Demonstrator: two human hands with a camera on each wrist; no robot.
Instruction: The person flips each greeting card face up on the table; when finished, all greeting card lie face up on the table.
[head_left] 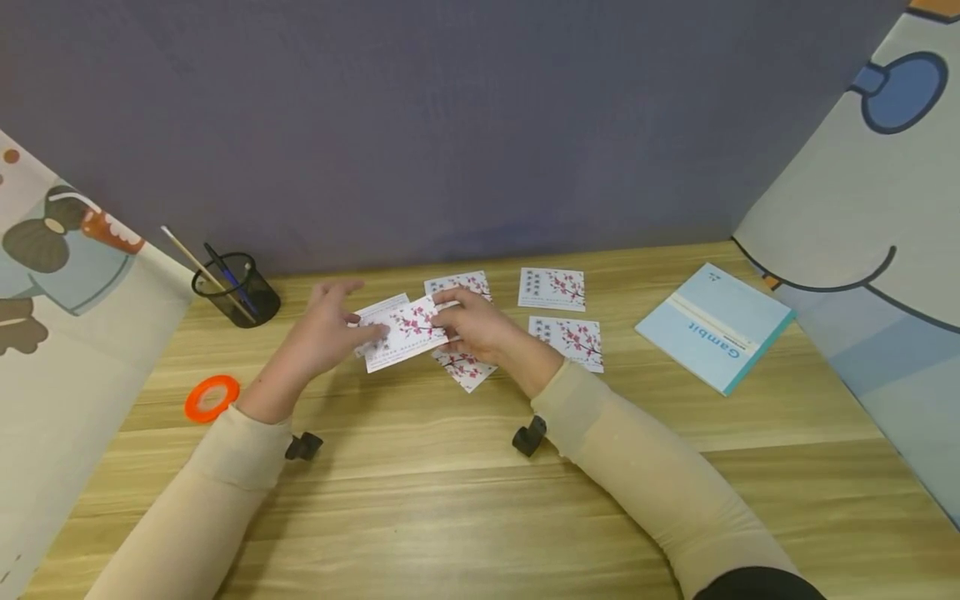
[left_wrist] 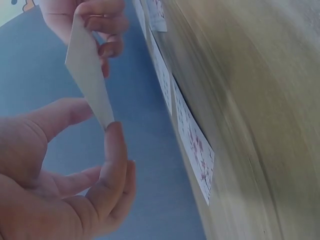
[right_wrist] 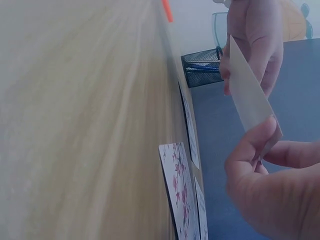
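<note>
A white card printed with pink blossom branches and dark characters is held up off the table between both hands. My right hand pinches its right end between thumb and fingers. At the opposite end, my left hand has its thumb over the printed face and a fingertip at the edge. The wrist views show the card's plain pale back, tilted. Behind and below it, more blossom cards lie on the table: one at the left, partly covered, an upper card, and a lower card.
Two further blossom cards, an upper one and a lower one, lie right of the hands. A pale blue booklet is farther right. At the left are a black mesh pen holder and an orange tape roll. A grey wall stands behind.
</note>
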